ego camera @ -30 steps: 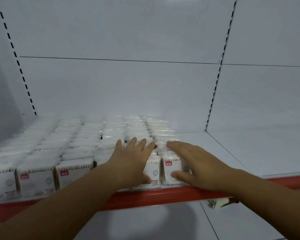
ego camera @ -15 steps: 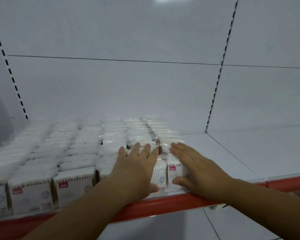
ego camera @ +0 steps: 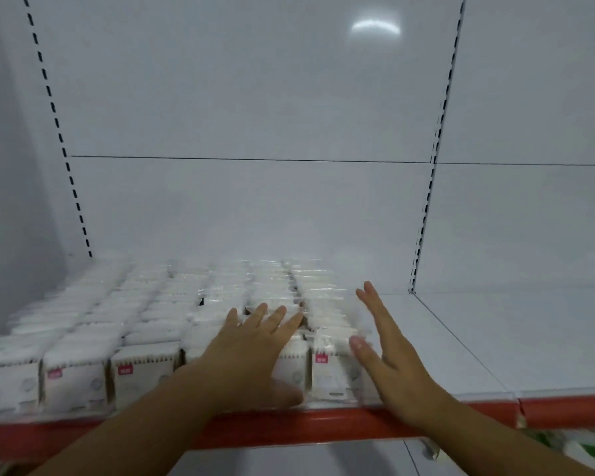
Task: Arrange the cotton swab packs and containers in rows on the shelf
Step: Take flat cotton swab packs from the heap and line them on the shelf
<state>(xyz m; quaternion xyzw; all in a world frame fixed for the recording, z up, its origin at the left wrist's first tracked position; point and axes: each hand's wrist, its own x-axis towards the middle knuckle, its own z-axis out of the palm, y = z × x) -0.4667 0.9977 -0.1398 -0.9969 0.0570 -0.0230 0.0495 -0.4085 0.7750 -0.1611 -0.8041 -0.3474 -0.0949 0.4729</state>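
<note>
Several rows of white cotton swab packs (ego camera: 145, 372) with small red labels fill the left half of the white shelf (ego camera: 461, 338), running from its front edge to the back panel. My left hand (ego camera: 255, 348) lies flat with straight fingers on top of the front packs of the second row from the right. My right hand (ego camera: 389, 352) stands on edge, fingers straight, against the right side of the rightmost row (ego camera: 327, 324). Neither hand grips anything.
The shelf has a red front rail (ego camera: 323, 427). Its right part and the neighbouring bay (ego camera: 529, 331) are bare white surface. Slotted uprights (ego camera: 426, 207) run up the back panel. Something green and white (ego camera: 571, 444) shows below the rail at the right.
My right hand has come off the top of the rightmost packs and turned on edge beside that row. My left hand stays flat on the packs. The view has tilted upward.
</note>
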